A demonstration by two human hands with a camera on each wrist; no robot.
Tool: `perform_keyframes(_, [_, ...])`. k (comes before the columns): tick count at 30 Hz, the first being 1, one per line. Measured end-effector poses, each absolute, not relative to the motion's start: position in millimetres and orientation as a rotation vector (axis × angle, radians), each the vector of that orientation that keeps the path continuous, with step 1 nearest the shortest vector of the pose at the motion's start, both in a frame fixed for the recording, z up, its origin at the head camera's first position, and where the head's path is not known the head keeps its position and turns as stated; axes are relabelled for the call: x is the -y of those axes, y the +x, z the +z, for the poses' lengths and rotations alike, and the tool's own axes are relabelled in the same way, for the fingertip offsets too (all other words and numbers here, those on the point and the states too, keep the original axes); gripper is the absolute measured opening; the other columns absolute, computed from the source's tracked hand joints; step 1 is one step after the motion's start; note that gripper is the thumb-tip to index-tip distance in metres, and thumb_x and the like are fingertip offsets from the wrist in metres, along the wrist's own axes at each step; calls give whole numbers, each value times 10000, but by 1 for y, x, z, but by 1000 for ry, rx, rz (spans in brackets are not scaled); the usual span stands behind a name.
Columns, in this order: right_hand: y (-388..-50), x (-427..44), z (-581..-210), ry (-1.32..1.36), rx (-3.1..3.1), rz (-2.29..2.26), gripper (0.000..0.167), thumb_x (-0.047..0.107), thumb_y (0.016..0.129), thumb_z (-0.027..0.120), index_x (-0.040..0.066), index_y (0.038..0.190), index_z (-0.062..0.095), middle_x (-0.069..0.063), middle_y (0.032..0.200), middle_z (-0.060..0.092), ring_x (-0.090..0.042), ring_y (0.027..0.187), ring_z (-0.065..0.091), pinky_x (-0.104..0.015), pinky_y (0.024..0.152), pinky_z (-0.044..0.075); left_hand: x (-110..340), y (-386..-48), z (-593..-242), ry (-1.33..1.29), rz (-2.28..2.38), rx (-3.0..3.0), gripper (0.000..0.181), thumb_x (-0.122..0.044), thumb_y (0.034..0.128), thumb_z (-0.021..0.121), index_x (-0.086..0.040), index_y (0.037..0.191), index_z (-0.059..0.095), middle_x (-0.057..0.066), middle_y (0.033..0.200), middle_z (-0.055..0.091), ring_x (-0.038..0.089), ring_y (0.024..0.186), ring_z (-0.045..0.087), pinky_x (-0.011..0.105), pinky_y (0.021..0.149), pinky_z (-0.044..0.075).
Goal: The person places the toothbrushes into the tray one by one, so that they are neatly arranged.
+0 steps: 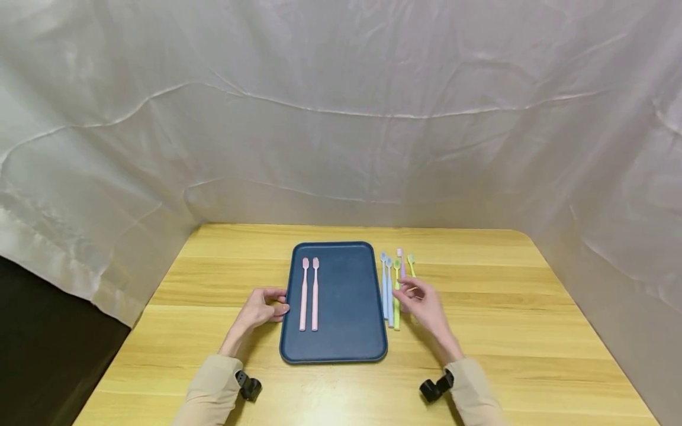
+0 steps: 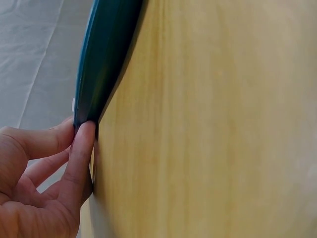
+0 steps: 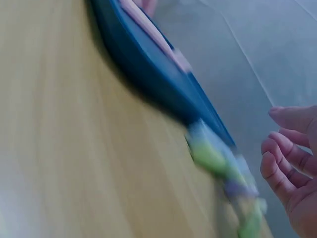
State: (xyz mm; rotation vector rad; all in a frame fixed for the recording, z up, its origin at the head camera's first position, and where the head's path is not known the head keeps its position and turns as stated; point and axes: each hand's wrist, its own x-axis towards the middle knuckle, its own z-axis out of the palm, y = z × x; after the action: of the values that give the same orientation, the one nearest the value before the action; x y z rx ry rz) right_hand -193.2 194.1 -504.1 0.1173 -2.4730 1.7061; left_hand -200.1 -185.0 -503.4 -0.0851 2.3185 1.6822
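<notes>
Two pink toothbrushes lie in the left half of the tray, more toothbrushes just right of it. The left hand pinches its left rim, usefully steadying; the right hand, fingers apart, empty, should isolate one handle.

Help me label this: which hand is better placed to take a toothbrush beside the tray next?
Right, probably: the empty right hand is at those toothbrushes; the left hand holds the tray across from them.

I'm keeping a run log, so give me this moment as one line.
left hand: pinches tray at left rim | right hand: empty, near blue, green and purple toothbrushes right of tray | on tray: two pink toothbrushes
</notes>
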Motion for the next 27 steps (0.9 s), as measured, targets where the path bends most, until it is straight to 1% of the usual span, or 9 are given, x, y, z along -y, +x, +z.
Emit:
perform_keyframes(3, [-194, -220, -507, 29, 2485, 1681, 356, 55, 891, 748, -76, 1210, 664, -239, 1010, 681, -16, 754, 588, -122, 668, 529, 185, -200, -503, -83, 1680, -2317, 451, 78, 883, 676, 157, 1311, 558, 263, 1093, 647, 133, 767, 665, 305, 689, 652])
perform_keyframes(6, [-195, -242, -513, -28, 2493, 1647, 372, 73, 909, 733, -86, 1234, 648, -230, 1015, 675, -16, 738, 584, -133, 631, 513, 185, -200, -502, -83, 1686, -2314, 448, 79, 885, 675, 157, 1310, 558, 262, 1093, 646, 129, 768, 663, 303, 688, 652])
perform_keyframes(11, [-196, -265, -524, -60, 2472, 1585, 367, 116, 909, 746, -66, 1218, 664, -128, 932, 673, 12, 682, 577, -136, 604, 504, 186, -200, -502, -78, 1689, -2315, 446, 82, 883, 674, 160, 1307, 558, 262, 1089, 645, 131, 762, 664, 309, 688, 653])
perform_keyframes(18, [-199, -272, -534, 2, 2477, 1592, 344, 124, 899, 759, -68, 1173, 679, -43, 840, 637, 9, 646, 563, -135, 593, 520, 185, -200, -504, -102, 1699, -2316, 441, 87, 871, 679, 163, 1292, 569, 246, 1068, 650, 122, 754, 657, 286, 675, 646])
perform_keyframes(27, [-201, -273, -539, 15, 2506, 1658, 384, 147, 894, 770, -80, 1181, 655, -16, 815, 610, 11, 625, 521, -135, 565, 495, 185, -200, -504, -107, 1693, -2321, 445, 84, 876, 678, 158, 1300, 566, 249, 1080, 645, 127, 762, 658, 289, 676, 646])
